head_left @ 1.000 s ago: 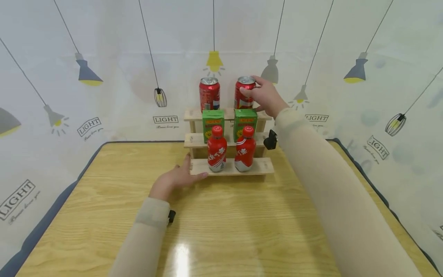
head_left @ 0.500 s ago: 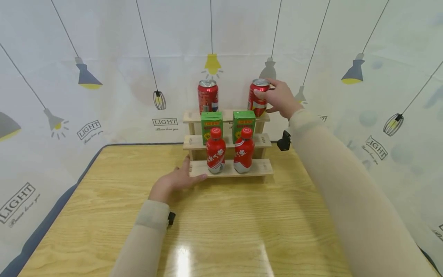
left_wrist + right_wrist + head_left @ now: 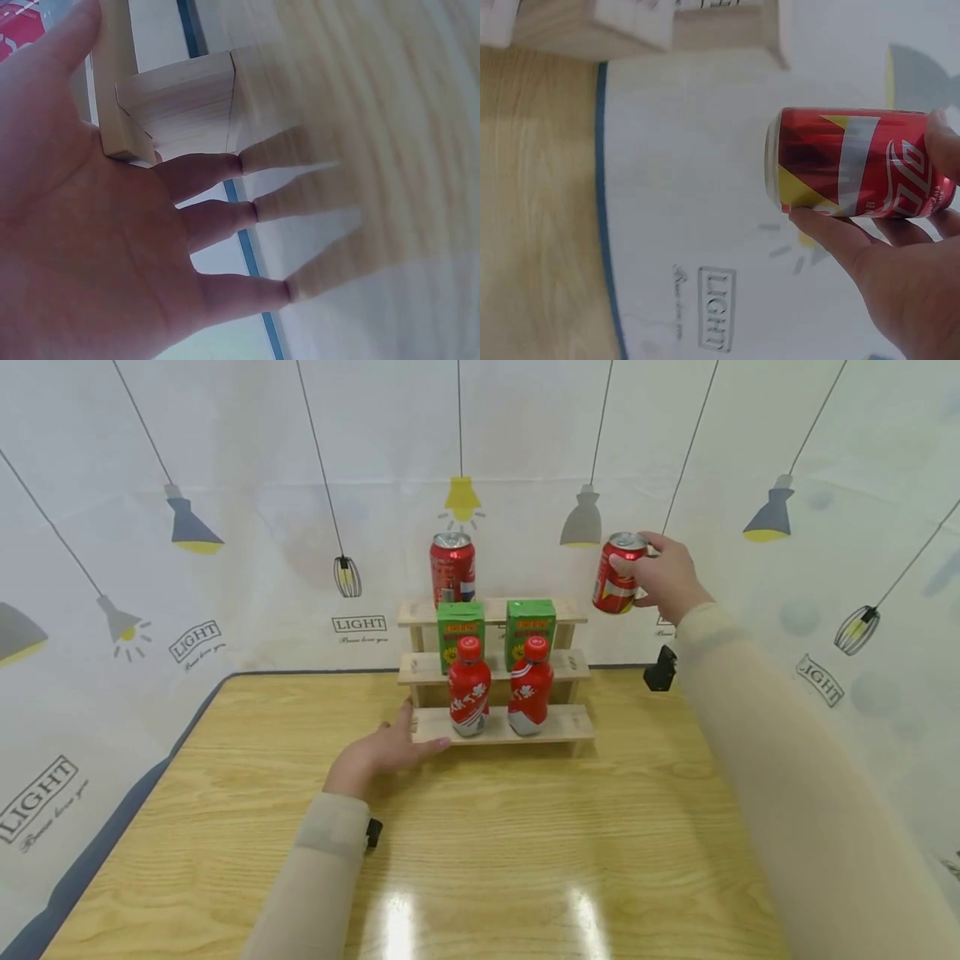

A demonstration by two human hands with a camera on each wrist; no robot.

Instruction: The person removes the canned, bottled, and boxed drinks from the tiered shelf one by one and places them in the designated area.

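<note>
My right hand (image 3: 667, 575) grips a red soda can (image 3: 618, 578) in the air, right of the wooden rack's top shelf. In the right wrist view the can (image 3: 847, 163) is apart from the rack, with thumb and fingers around it. My left hand (image 3: 386, 746) lies at the left end of the three-step wooden rack (image 3: 572, 724), its thumb along the bottom shelf's front edge. In the left wrist view that hand's fingers (image 3: 217, 215) reach straight down to the table, and the palm meets the shelf's corner (image 3: 129, 146).
Another red can (image 3: 452, 572) stands on the top shelf's left side. Two green drink cartons (image 3: 461, 627) stand on the middle shelf, and two red bottles (image 3: 468, 689) on the bottom one. The wooden table (image 3: 480, 843) ends at a lamp-printed backdrop (image 3: 285, 568) behind the rack.
My right hand has lifted the can off the right side of the top shelf and carried it to the right, beyond the shelf's end. The left hand stays in place on the rack.
</note>
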